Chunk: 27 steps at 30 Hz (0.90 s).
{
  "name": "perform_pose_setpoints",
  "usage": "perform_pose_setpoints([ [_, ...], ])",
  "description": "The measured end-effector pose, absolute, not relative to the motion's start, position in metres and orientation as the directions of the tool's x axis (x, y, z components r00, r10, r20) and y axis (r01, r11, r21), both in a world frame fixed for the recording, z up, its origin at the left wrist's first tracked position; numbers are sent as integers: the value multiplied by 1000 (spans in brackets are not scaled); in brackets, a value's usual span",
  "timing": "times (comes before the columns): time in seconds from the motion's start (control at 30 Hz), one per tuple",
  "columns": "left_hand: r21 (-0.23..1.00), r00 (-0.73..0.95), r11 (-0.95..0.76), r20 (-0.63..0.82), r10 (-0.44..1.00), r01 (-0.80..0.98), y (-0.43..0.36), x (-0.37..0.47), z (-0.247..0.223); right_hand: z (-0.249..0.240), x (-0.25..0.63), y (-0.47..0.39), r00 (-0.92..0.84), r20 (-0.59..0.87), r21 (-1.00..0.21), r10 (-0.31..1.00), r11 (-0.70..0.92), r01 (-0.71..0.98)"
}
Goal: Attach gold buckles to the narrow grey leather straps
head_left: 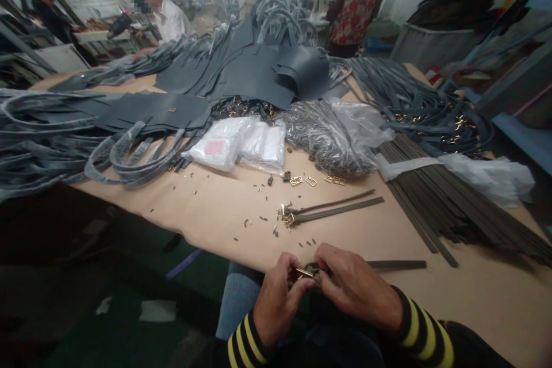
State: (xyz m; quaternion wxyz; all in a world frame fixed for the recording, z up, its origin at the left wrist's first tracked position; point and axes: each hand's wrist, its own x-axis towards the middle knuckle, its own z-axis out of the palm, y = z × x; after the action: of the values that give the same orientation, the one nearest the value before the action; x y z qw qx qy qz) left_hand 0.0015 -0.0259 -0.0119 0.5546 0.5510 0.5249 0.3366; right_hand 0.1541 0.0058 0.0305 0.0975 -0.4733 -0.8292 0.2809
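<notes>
My left hand (279,299) pinches a gold buckle (304,272) at the table's front edge. Beside it, touching the same piece, my right hand (356,284) has its fingers closed on an olive strap (399,264), whose long end runs out to the right on the table. Farther up lie two olive straps (338,208) with gold buckles at their left ends. Loose gold buckles (311,181) rest behind them, and small dark bits are scattered to the left.
A bundle of olive straps (452,201) lies at the right. Behind are a clear plastic bag (336,132), white packets (235,144) and piles of dark blue pieces (254,72). Blue handles (129,164) lie left. Several people are in the background.
</notes>
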Motion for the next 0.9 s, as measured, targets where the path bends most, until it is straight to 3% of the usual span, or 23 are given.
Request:
perform_pose_setpoints([
  [0.37,978,365,191,-148,919,-86,-19,-8,-2,33,153,-7,-510,-75,-587,857,375,717],
  [0.53,967,305,255,-240,922,-12,-20,-2,-9,31,150,-9,-524,-60,-498,849,429,753],
  [0.67,923,302,372,-328,895,-99,-22,6,-4,32,150,-6,-550,-38,-453,834,476,754],
  [0.9,955,277,276,-296,914,111,-22,6,3,32,146,-7,-586,-36,-489,809,497,717],
])
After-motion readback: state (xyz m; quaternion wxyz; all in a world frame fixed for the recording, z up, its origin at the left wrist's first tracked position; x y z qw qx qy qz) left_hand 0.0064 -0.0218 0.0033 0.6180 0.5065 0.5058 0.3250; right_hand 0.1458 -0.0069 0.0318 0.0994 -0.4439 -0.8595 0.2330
